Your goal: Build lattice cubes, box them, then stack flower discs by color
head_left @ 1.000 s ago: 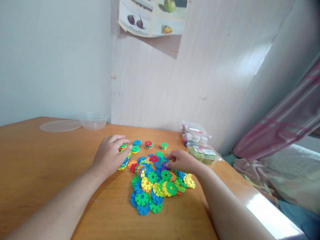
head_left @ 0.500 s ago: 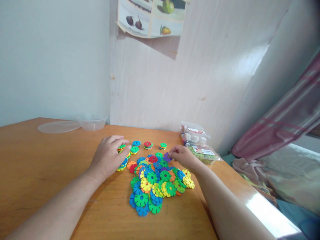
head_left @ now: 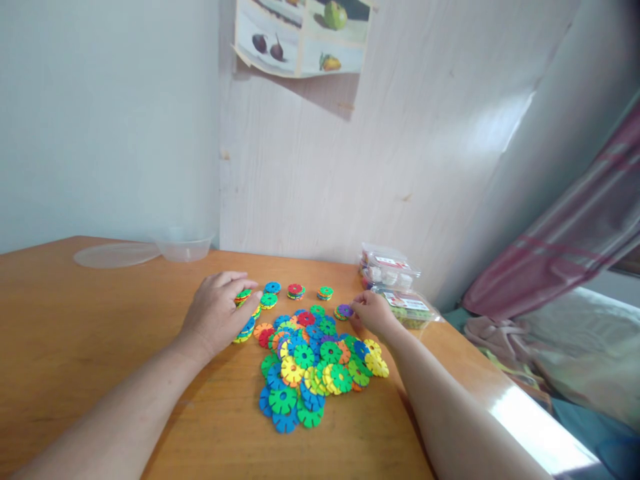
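Observation:
A loose pile of notched plastic snowflake discs (head_left: 315,353) in green, blue, yellow, orange and red spreads over the wooden table between my hands. My right hand (head_left: 373,312) is closed, its fingertips at the edge of a purple snowflake disc (head_left: 344,311), which lies on top of a small stack. To the left, my left hand (head_left: 215,310) rests with its fingers apart beside a stack topped in green (head_left: 243,295); its fingers partly hide that stack. Further short stacks stand behind the pile: one blue-topped (head_left: 273,287), one red-topped (head_left: 295,289) and one green-topped (head_left: 325,292).
Clear plastic food boxes (head_left: 390,270) are piled at the back right, near my right hand. At the back left are a transparent bowl (head_left: 185,248) and a round lid (head_left: 117,255). The wall stands behind the table (head_left: 100,320); bedding (head_left: 580,340) lies beyond its right edge.
My right hand has shifted slightly right with the purple disc, which now lies flat on a small stack. My left hand has stayed in place.

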{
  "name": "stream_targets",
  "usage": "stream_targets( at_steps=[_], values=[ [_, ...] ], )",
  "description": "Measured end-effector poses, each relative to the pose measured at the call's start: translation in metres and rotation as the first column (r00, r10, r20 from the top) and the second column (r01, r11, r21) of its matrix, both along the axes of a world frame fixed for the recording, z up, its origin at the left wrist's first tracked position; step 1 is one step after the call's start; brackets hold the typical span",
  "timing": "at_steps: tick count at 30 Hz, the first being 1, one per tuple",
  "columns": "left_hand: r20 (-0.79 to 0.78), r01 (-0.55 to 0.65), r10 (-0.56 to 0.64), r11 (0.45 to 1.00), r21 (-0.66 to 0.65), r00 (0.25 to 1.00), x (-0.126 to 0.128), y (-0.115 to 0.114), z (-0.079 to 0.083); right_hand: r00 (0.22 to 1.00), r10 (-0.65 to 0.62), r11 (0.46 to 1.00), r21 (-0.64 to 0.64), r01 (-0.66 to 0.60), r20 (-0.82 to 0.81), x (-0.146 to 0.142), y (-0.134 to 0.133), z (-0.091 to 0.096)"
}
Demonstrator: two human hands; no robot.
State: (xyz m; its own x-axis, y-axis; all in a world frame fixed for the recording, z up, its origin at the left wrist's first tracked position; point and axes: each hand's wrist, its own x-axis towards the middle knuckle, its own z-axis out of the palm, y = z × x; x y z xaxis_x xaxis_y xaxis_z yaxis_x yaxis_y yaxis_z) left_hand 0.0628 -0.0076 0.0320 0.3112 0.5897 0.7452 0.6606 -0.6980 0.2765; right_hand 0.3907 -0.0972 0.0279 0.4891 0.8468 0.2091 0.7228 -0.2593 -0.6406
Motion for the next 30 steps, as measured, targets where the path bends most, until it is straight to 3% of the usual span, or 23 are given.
stream_targets(
  at_steps=[2, 4, 8, 11, 13, 17, 22, 30],
  values=[
    [0.003, 0.002, -0.002, 1.0, -0.003, 1.0, 0.0, -0.001, 0.001, 0.998, 0.063, 0.998, -0.01, -0.063, 0.031, -0.001, -0.006, 0.006],
    [0.009, 0.002, -0.002, 1.0, -0.003, 1.0, 0.001, -0.002, 0.002, 0.975, 0.219, 0.974, -0.062, -0.217, 0.028, -0.005, -0.014, 0.014],
    [0.003, 0.016, -0.016, 1.0, 0.004, 1.0, 0.002, -0.002, 0.002, 0.854, 0.516, 0.824, -0.232, -0.516, -0.069, -0.016, -0.031, 0.031],
    [-0.002, 0.017, -0.017, 1.0, 0.0, 1.0, 0.002, -0.002, 0.002, 0.788, 0.612, 0.73, -0.339, -0.594, -0.064, -0.025, -0.036, 0.038],
    [-0.001, 0.016, -0.016, 1.0, 0.003, 1.0, 0.002, -0.002, 0.001, 0.765, 0.642, 0.698, -0.379, -0.608, -0.044, -0.03, -0.036, 0.038],
    [-0.002, 0.012, -0.012, 1.0, 0.003, 1.0, 0.001, -0.001, 0.0, 0.753, 0.652, 0.686, -0.358, -0.633, -0.083, -0.034, -0.032, 0.033],
    [-0.006, 0.022, -0.022, 1.0, 0.014, 1.0, 0.001, 0.0, -0.001, 0.739, 0.625, 0.704, -0.227, -0.673, -0.252, -0.026, -0.025, 0.022],
    [0.004, 0.022, -0.022, 1.0, 0.011, 1.0, 0.001, -0.002, 0.002, 0.696, 0.549, 0.734, -0.132, -0.666, -0.463, -0.026, -0.02, 0.016]
  ],
)
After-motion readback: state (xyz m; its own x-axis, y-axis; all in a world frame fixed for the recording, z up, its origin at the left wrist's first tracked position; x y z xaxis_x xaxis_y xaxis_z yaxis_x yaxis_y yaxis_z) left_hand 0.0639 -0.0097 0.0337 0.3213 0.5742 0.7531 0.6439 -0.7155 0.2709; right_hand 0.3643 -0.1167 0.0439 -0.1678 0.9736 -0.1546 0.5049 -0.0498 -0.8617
